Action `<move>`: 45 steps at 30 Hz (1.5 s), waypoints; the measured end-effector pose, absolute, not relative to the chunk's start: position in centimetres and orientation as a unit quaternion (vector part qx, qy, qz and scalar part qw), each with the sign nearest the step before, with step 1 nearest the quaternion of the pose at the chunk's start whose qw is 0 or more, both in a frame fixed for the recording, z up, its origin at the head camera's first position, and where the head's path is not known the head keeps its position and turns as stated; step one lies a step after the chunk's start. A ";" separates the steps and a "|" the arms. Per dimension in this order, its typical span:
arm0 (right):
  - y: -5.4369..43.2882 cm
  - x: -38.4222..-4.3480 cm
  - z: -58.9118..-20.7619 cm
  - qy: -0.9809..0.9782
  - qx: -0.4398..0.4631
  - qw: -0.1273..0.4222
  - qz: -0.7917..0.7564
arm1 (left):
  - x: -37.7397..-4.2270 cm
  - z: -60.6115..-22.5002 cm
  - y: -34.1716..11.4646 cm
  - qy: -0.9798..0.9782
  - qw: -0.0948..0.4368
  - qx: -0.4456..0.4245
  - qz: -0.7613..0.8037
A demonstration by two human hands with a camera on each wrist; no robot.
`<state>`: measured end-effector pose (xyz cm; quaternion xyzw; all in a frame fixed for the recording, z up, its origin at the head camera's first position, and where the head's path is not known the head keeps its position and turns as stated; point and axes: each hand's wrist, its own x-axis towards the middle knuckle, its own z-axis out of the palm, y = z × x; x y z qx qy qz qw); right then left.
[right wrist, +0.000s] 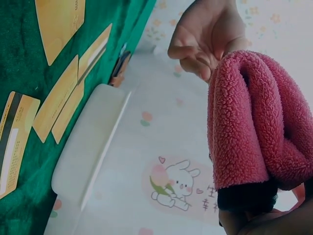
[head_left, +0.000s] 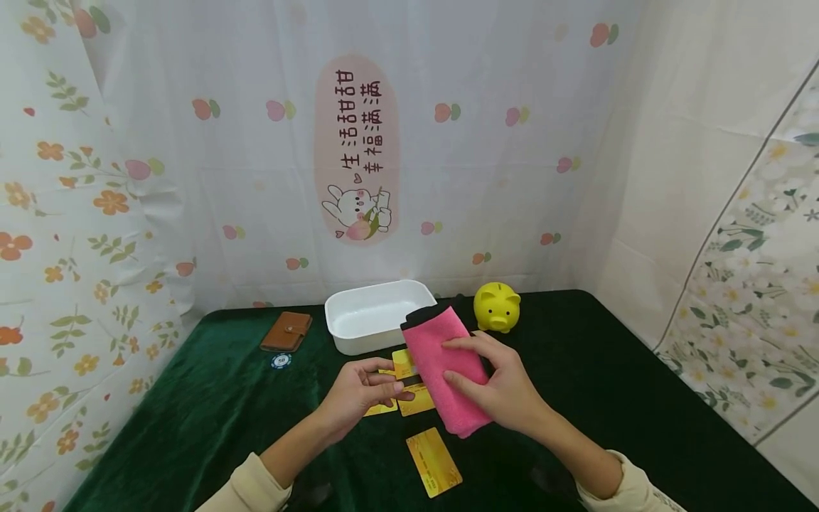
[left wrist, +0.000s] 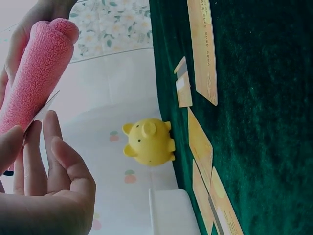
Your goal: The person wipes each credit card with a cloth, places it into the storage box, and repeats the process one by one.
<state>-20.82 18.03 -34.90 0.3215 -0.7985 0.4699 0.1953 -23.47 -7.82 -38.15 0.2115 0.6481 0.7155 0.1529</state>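
My right hand (head_left: 505,380) grips a folded pink towel (head_left: 441,363) with a black edge, held up over the table. Close to the towel's left side, my left hand (head_left: 365,391) pinches a thin card (left wrist: 48,104) between thumb and fingers. In the left wrist view that card shows nearly edge-on, right against the towel. Below the hands, several gold cards lie on the cloth, among them one nearest me (head_left: 434,462) and one farther back (head_left: 416,400). Another card (right wrist: 17,142) lies with its dark stripe up in the right wrist view.
Behind the cards stands a white rectangular tub (head_left: 358,345). A yellow piggy bank (head_left: 496,307) is at the back right. At the back left lie a brown wallet (head_left: 286,331) and a poker chip (head_left: 281,361). Dark green cloth (head_left: 256,412) covers the table; patterned curtains hang around it.
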 end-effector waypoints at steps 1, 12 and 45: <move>18.0 -20.8 -35.0 -0.797 0.324 0.196 0.470 | -23.5 -38.2 -7.8 0.649 0.153 0.210 0.715; 17.4 -20.9 -35.0 -0.784 0.343 0.221 0.468 | -23.6 -38.0 -7.2 0.642 0.151 0.203 0.724; 17.9 -22.0 -35.7 -0.805 0.300 0.290 0.421 | -23.1 -37.4 -6.4 0.659 0.029 0.165 0.733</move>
